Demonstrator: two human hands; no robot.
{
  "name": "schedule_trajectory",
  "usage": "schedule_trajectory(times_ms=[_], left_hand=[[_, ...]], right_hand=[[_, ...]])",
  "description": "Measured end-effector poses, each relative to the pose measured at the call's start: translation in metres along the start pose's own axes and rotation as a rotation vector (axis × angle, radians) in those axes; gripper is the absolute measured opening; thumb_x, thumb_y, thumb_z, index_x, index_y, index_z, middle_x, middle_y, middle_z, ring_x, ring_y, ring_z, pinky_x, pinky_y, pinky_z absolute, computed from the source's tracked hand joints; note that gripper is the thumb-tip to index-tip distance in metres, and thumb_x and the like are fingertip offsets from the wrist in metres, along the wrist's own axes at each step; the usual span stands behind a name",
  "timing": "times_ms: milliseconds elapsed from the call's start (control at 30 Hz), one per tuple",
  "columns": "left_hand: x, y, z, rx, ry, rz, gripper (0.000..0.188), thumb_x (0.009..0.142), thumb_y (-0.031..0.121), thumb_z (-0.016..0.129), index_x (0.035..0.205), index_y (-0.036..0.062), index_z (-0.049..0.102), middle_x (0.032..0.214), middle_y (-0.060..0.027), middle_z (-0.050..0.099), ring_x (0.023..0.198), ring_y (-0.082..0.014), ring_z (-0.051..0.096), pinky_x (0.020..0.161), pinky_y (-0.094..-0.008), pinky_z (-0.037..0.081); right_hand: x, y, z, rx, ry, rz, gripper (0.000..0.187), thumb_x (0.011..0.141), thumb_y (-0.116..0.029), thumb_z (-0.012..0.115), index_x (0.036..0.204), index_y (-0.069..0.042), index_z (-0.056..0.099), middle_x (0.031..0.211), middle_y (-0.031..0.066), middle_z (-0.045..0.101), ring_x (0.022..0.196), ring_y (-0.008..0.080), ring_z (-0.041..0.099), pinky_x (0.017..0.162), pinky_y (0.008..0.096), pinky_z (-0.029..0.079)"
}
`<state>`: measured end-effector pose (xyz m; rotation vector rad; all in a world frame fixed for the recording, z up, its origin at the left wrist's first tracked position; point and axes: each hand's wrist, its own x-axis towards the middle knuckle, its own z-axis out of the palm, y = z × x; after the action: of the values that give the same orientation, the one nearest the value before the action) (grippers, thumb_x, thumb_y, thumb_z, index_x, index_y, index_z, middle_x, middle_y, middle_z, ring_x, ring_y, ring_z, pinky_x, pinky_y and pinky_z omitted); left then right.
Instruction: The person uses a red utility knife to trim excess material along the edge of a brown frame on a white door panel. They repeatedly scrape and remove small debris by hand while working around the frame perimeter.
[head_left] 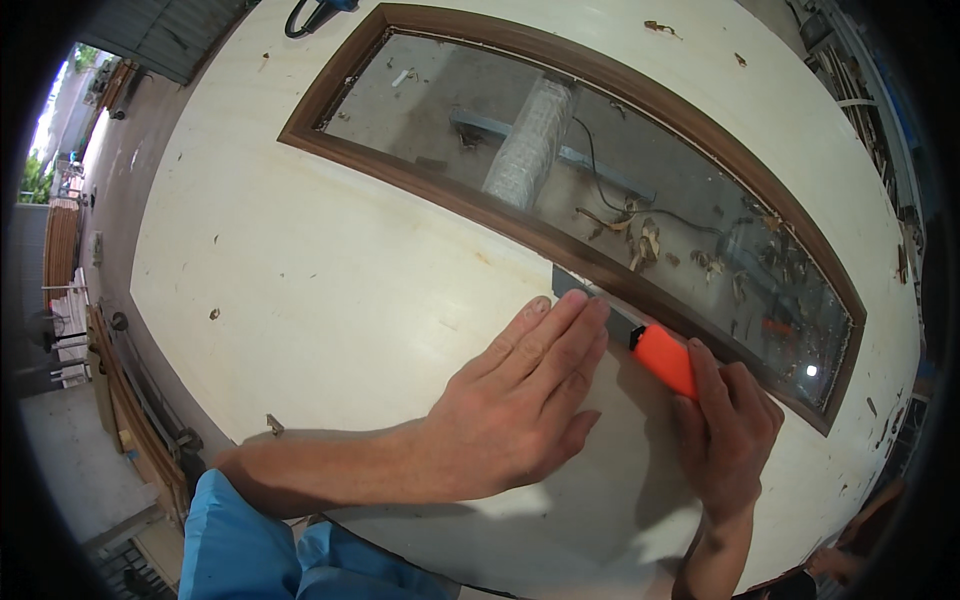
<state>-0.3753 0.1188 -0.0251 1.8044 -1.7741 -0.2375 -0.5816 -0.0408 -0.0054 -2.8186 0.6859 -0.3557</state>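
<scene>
My right hand [735,430] is wrapped round the orange handle [667,362] of a tool with a flat grey blade [622,326]. Whether it is a knife or a small saw, I cannot tell. The blade lies along the near edge of a brown wooden frame [440,195]. My left hand [520,400] is laid flat, its fingers stretched out together and their tips on the blade. Part of the blade is hidden under those fingertips. The frame surrounds a glass pane [400,120] and sits on a large white panel [330,300].
Through the glass show a wrapped post, a dark cable and dry leaves. A dark blue tool [325,12] lies at the panel's far left. Boards [130,410] lean at the left, and more strips [850,100] are stacked at the far right.
</scene>
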Motion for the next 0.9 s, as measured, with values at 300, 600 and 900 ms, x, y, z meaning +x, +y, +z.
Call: schedule_trajectory(times_ms=[300, 600, 900], left_hand=[[0.002, 0.005, -0.001, 0.013, -0.088, -0.037, 0.064, 0.086, 0.019, 0.078, 0.135, -0.019, 0.06, 0.151, -0.0358, 0.055, 0.147, -0.0497, 0.051, 0.123, -0.058, 0.04], [0.002, 0.008, 0.004, 0.084, -0.092, -0.006, 0.057, 0.094, 0.015, 0.071, 0.136, -0.0203, 0.056, 0.151, -0.0385, 0.051, 0.143, -0.0545, 0.051, 0.12, -0.0618, 0.042], [-0.003, 0.005, 0.011, 0.164, 0.002, 0.026, 0.048, 0.099, 0.013, 0.066, 0.138, -0.0137, 0.059, 0.154, -0.03, 0.054, 0.143, -0.0469, 0.055, 0.121, -0.0571, 0.042]], right_hand=[[0.003, -0.009, -0.003, 0.014, -0.036, 0.07, 0.05, 0.09, -0.024, 0.079, 0.138, -0.01, 0.073, 0.077, 0.0047, 0.053, 0.063, 0.0223, 0.056, 0.056, 0.0368, 0.044], [-0.003, -0.017, 0.001, -0.01, 0.009, 0.115, 0.044, 0.094, -0.031, 0.078, 0.134, -0.012, 0.074, 0.078, 0.0034, 0.052, 0.064, 0.0213, 0.056, 0.057, 0.0375, 0.043], [-0.012, -0.016, 0.018, -0.133, 0.184, 0.021, 0.042, 0.094, -0.025, 0.078, 0.134, -0.012, 0.074, 0.08, 0.0033, 0.055, 0.069, 0.0221, 0.059, 0.061, 0.0374, 0.047]])
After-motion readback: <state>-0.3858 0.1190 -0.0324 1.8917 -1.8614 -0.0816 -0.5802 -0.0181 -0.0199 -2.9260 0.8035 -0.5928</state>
